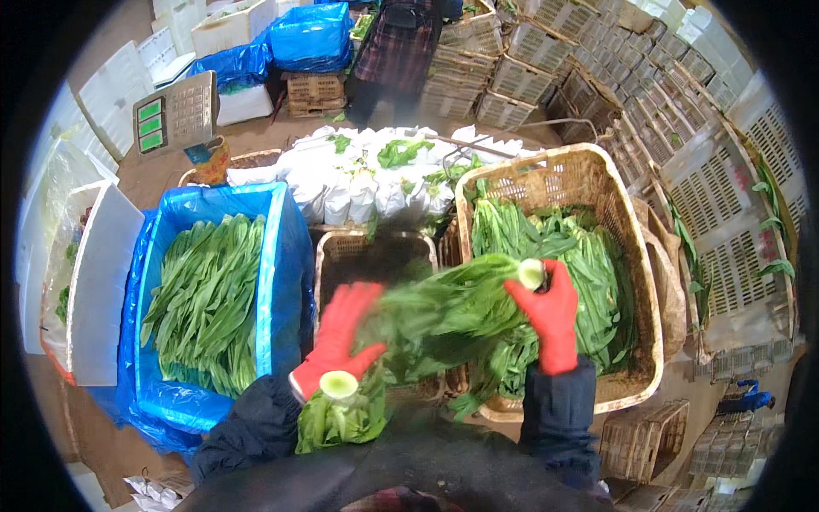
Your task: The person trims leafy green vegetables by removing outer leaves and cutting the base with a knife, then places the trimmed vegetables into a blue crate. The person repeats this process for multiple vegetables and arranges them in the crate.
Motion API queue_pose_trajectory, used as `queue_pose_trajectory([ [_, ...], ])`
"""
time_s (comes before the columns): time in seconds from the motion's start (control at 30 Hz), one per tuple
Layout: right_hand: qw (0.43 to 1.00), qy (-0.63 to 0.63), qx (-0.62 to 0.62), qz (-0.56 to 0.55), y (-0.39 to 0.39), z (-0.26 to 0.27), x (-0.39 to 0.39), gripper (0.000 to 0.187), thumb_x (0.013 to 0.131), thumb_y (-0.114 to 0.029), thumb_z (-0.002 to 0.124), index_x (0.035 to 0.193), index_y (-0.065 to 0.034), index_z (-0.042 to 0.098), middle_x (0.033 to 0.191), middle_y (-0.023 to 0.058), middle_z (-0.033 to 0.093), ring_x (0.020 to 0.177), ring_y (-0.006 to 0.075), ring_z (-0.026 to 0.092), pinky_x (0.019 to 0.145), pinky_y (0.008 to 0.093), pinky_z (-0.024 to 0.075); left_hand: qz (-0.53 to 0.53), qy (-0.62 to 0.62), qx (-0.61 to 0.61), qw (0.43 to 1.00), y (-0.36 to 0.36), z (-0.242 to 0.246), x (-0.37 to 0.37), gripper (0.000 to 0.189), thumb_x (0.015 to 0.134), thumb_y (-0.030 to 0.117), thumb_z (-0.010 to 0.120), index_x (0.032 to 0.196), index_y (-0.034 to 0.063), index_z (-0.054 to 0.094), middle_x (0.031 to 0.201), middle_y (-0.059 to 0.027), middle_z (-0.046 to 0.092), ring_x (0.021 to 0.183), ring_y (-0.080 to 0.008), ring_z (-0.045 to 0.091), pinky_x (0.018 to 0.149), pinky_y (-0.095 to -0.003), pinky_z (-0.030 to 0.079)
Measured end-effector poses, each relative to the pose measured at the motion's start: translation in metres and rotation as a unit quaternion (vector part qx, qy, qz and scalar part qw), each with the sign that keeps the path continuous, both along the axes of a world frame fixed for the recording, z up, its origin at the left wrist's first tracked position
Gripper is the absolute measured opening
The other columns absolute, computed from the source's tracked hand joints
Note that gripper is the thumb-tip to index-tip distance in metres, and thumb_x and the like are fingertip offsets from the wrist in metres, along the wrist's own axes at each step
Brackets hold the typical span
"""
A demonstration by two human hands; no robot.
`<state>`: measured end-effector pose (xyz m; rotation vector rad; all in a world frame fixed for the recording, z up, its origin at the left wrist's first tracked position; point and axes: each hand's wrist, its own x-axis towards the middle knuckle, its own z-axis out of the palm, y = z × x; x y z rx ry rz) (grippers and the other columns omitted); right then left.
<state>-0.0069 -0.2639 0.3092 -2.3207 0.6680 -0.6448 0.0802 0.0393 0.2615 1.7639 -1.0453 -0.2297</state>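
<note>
My right hand (551, 317), in a red glove, grips the pale cut base of a leafy green vegetable (470, 297) at the right. Its long leaves stretch left and blur near my left hand (342, 329), also red-gloved, with its fingers spread; whether the leaves touch that hand I cannot tell. Below the left hand another leafy green head (339, 416) stands upright near my lap, cut base up. Long green leaves (205, 301) fill the blue-lined box (272, 281) at the left. More greens (592, 281) lie in the brown plastic crate (646, 301) at the right.
A dark-bottomed crate (377, 237) sits between box and crate. Beyond it are white wrapped bundles (361, 192) with loose leaves. A scale display (176, 115) stands back left. Another person (400, 51) stands behind. Stacked crates (723, 185) line the right; a foam box (96, 288) is far left.
</note>
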Motion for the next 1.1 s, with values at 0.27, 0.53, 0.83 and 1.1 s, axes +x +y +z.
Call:
queue_pose_trajectory([
  [0.27,0.925,-0.021,0.084,0.371,0.101,0.054,-0.009,0.066,0.052,-0.028,0.088,0.107,-0.0071,0.057,0.092,0.0105,0.062,0.081,0.0221,0.063,0.075,0.0303,0.05,-0.136,0.292,-0.194,0.927,-0.024,0.03,0.0,0.13,0.05,0.044,0.089,0.147,0.0027,0.013,0.154,-0.0143,0.012,0.141,-0.0238,0.013,0.113,-0.0385,0.014],
  [0.53,0.839,0.139,0.349,0.393,0.022,-0.009,-0.016,0.013,0.083,-0.008,0.067,0.095,-0.0021,0.066,0.081,0.0029,0.065,0.073,0.0152,0.06,0.068,0.0289,0.0482,-0.283,0.524,-0.045,0.802,-0.04,-0.006,-0.004,0.094,0.063,0.043,0.079,0.134,-0.0049,0.04,0.137,-0.0194,0.044,0.129,-0.0276,0.04,0.11,-0.041,0.026],
  [0.83,0.943,0.326,0.038,0.061,-0.186,-0.209,0.212,0.073,0.059,-0.06,0.072,0.101,-0.0014,0.066,0.104,0.0246,0.064,0.097,0.0377,0.062,0.087,0.0434,0.0476,-0.177,0.575,-0.148,0.785,0.01,-0.135,0.015,0.08,0.069,0.043,0.072,0.124,-0.0094,0.047,0.12,-0.0254,0.056,0.11,-0.0324,0.057,0.096,-0.0431,0.043],
  [1.1,0.989,0.086,0.09,0.077,-0.198,-0.106,0.062,0.056,0.067,-0.034,0.078,0.106,0.0042,0.062,0.084,0.0128,0.066,0.071,0.0162,0.059,0.066,0.0311,0.0481,-0.505,0.662,0.04,0.553,-0.048,-0.059,0.027,0.107,0.072,0.072,0.036,0.141,-0.0079,0.019,0.116,-0.023,0.058,0.107,-0.028,0.059,0.094,-0.0353,0.044],
])
